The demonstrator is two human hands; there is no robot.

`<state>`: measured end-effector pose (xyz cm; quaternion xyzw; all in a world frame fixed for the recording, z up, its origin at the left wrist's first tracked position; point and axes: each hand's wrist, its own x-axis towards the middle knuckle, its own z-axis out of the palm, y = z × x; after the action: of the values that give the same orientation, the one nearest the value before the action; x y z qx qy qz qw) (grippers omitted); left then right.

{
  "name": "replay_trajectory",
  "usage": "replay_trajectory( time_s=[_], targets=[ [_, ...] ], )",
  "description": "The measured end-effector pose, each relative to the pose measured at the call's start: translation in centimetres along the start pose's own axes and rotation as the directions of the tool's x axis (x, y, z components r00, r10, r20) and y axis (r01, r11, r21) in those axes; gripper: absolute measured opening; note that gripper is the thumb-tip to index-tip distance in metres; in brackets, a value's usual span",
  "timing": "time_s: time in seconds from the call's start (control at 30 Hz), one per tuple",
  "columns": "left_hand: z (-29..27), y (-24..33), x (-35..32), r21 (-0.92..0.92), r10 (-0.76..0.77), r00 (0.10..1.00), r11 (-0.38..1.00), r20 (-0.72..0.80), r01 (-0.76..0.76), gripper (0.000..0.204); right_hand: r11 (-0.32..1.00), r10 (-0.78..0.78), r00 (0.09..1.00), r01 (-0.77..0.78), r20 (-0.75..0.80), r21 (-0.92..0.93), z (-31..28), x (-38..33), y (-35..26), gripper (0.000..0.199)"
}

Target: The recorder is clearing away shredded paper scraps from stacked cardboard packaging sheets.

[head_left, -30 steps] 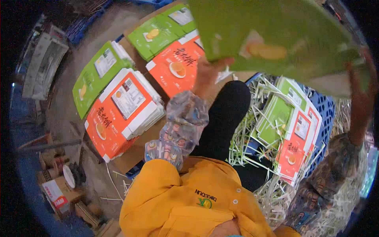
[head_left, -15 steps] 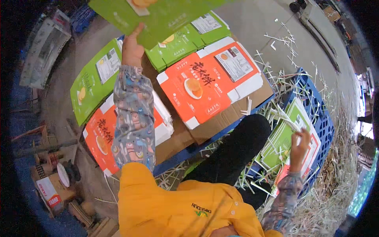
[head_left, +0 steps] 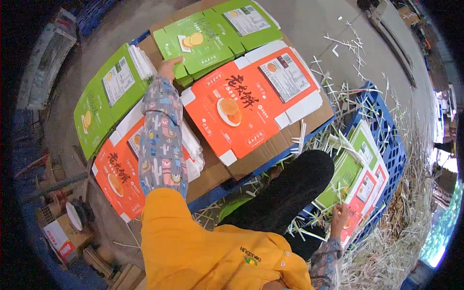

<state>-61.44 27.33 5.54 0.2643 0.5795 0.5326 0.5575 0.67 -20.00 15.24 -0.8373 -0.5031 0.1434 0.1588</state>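
My left hand [head_left: 168,69] is at the left edge of a stack of green flat carton blanks [head_left: 212,46], index finger stretched out against it; the other fingers are partly hidden. Just in front of that stack lies a stack of orange-red carton blanks [head_left: 251,104]. More green blanks [head_left: 99,104] and orange-red blanks [head_left: 121,166] lie to the left, the latter partly behind my forearm. On the right, my right hand [head_left: 340,218] is closed at the edge of an orange-red carton blank [head_left: 363,188] among the blanks in a blue crate. Green blanks [head_left: 345,176] stand beside it.
Brown cardboard [head_left: 212,169] lies beneath the stacks. The blue lattice crate [head_left: 394,154] is strewn with thin white paper offcuts, which heap up on the floor [head_left: 403,232] to the right. My black-clad leg [head_left: 285,191] lies between stacks and crate. Boxes [head_left: 65,237] stand at lower left.
The green blank that my left hand held up now lies on the far green stack. My right hand has dropped from above the crate to the orange-red blank's lower edge.
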Motion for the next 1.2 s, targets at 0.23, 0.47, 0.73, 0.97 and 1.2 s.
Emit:
replay_trajectory(
  time_s=[0.23, 0.47, 0.73, 0.97, 1.2],
  targets=[
    [0.0, -5.8, 2.7, 0.565, 0.444, 0.887, 0.704, 0.124, -0.431, 0.033, 0.988, 0.155, 0.985, -0.155, -0.081, -0.003, -0.1, -4.7, 1.1, 0.013],
    [-6.6, -2.8, 12.6, 0.996, 0.678, 0.735, 0.042, 0.032, -0.082, 0.048, 0.911, 0.411, 0.858, -0.375, -0.309, 0.169, 1.2, -8.7, 9.4, 0.032],
    [9.2, -5.3, -8.0, 0.689, 0.580, 0.793, 0.497, 0.187, -0.527, 0.042, 0.547, 0.837, 0.381, -0.566, -0.393, 0.617, -4.0, -15.6, 22.2, 0.023],
    [23.7, -3.2, -21.4, 0.379, 0.534, 0.691, 0.583, 0.487, -0.718, 0.044, 0.408, 0.912, 0.286, -0.569, -0.294, 0.714, 5.1, -17.3, 31.9, 0.027],
    [34.7, -2.9, -32.9, 0.291, 0.351, 0.627, 0.661, 0.695, -0.692, 0.034, 0.210, 0.963, -0.071, -0.410, -0.260, 0.888, 10.1, -19.5, 36.7, 0.025]
  ],
)
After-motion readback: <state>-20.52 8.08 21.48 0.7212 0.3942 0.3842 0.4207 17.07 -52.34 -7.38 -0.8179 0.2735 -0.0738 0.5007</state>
